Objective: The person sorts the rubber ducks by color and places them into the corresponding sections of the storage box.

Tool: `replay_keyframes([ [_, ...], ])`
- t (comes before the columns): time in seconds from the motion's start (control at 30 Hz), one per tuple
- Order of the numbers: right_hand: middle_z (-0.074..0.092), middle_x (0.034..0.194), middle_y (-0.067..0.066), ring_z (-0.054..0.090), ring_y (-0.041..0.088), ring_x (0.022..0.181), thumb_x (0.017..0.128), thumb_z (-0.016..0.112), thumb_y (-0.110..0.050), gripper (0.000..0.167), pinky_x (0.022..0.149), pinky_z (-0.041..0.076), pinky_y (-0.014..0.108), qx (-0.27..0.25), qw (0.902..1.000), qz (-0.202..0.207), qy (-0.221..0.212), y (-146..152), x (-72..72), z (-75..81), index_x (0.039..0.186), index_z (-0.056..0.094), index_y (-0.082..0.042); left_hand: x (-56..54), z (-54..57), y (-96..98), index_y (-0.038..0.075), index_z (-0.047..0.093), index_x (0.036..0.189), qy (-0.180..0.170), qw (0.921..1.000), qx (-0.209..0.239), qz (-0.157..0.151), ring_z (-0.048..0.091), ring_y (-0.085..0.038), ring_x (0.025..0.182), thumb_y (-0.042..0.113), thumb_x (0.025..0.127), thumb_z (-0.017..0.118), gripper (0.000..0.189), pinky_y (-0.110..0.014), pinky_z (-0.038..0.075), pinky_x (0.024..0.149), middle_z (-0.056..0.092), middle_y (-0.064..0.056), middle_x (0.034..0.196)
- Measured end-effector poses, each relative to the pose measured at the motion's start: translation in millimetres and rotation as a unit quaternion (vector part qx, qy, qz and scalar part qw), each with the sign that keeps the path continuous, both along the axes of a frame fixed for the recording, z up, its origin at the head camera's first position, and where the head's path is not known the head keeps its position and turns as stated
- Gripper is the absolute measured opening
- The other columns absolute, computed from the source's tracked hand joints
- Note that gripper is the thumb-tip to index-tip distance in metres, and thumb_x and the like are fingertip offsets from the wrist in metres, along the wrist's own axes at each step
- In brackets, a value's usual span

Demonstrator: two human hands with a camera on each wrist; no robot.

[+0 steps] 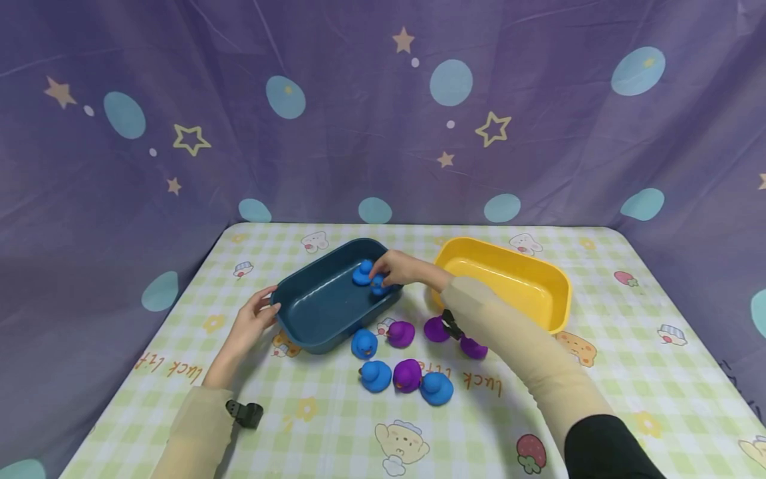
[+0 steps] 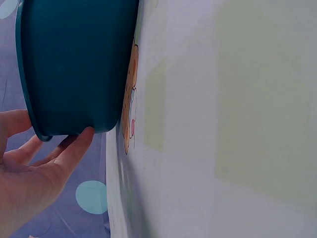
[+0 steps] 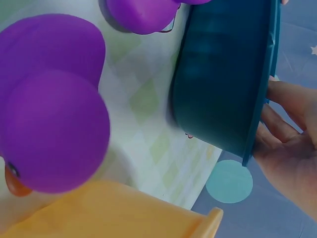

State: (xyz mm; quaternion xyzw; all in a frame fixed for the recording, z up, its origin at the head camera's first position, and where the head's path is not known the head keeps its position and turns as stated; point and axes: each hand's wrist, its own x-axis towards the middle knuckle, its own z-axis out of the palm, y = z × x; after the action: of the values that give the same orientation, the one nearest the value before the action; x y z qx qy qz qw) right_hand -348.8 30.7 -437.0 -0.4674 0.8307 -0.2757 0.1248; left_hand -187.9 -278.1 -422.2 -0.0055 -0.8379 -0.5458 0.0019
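A dark teal basin (image 1: 323,342) lies at a slant on the table, left of the middle. At its left end my left hand (image 1: 254,318) holds the rim; in the left wrist view the fingers (image 2: 74,151) rest against the end wall. My right hand (image 1: 402,267) reaches over the basin's right end, fingertips around a blue rubber duck (image 1: 378,287) inside. Another blue duck (image 1: 362,274) sits just left of it. In the right wrist view the basin wall hides most of what the right hand (image 3: 292,134) holds.
In front of the basin stand blue ducks (image 1: 375,376) and purple ducks (image 1: 401,334), several in all. Some purple ones are partly under the right sleeve (image 1: 503,332). A yellow basin (image 1: 538,269) stands at the right, behind the right forearm. A checked cloth (image 1: 335,439) covers the table.
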Motion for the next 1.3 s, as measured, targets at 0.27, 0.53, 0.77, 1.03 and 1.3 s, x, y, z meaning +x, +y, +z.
replay_keyframes([
  [0.27,0.064,0.099,-0.008,0.056,0.008,0.098,0.070,0.075,-0.019,0.028,0.084,0.046,0.022,0.025,0.9996,-0.005,-0.015,-8,-76.6,-90.4,0.096,0.068,-0.024,0.4,0.1,0.3,0.001,0.028,0.136,-0.002,1.0000,-0.001,0.000,0.046,-0.036,0.108,0.016,0.093,0.045,0.049,-0.032,0.048,0.084,0.042,-0.028,0.122],
  [0.53,0.066,0.096,0.001,0.059,0.015,0.095,0.069,0.071,-0.003,0.026,0.081,0.048,0.022,0.029,0.9994,-0.019,-0.009,-10,-38.1,-47.1,0.093,0.070,-0.015,1.2,0.9,0.6,0.001,0.028,0.136,-0.009,0.9999,0.000,0.007,0.046,-0.035,0.109,0.015,0.093,0.045,0.049,-0.031,0.047,0.084,0.041,-0.028,0.123],
  [0.77,0.065,0.094,-0.004,0.058,0.010,0.095,0.068,0.074,-0.008,0.026,0.081,0.047,0.021,0.029,0.9992,-0.021,-0.021,-14,-57.6,-70.5,0.091,0.069,-0.018,1.5,2.9,1.0,0.001,0.026,0.137,-0.010,0.9999,0.006,0.004,0.045,-0.035,0.109,0.015,0.093,0.044,0.050,-0.034,0.046,0.086,0.041,-0.029,0.123],
  [1.03,0.061,0.092,-0.020,0.054,-0.002,0.093,0.065,0.078,-0.016,0.034,0.081,0.045,0.019,0.032,0.9993,-0.016,-0.002,-19,-112.9,-141.6,0.086,0.065,-0.039,1.3,0.8,0.4,0.001,0.028,0.136,-0.002,1.0000,0.002,0.005,0.047,-0.035,0.107,0.016,0.093,0.046,0.049,-0.029,0.048,0.083,0.043,-0.028,0.121],
  [1.3,0.060,0.092,-0.021,0.053,-0.003,0.094,0.064,0.079,-0.018,0.035,0.081,0.046,0.021,0.048,0.9987,-0.013,0.015,-23,-138.7,-174.0,0.087,0.064,-0.040,1.6,0.8,0.3,0.000,0.029,0.136,0.002,1.0000,-0.001,0.003,0.048,-0.035,0.106,0.014,0.093,0.045,0.048,-0.027,0.048,0.082,0.043,-0.029,0.121],
])
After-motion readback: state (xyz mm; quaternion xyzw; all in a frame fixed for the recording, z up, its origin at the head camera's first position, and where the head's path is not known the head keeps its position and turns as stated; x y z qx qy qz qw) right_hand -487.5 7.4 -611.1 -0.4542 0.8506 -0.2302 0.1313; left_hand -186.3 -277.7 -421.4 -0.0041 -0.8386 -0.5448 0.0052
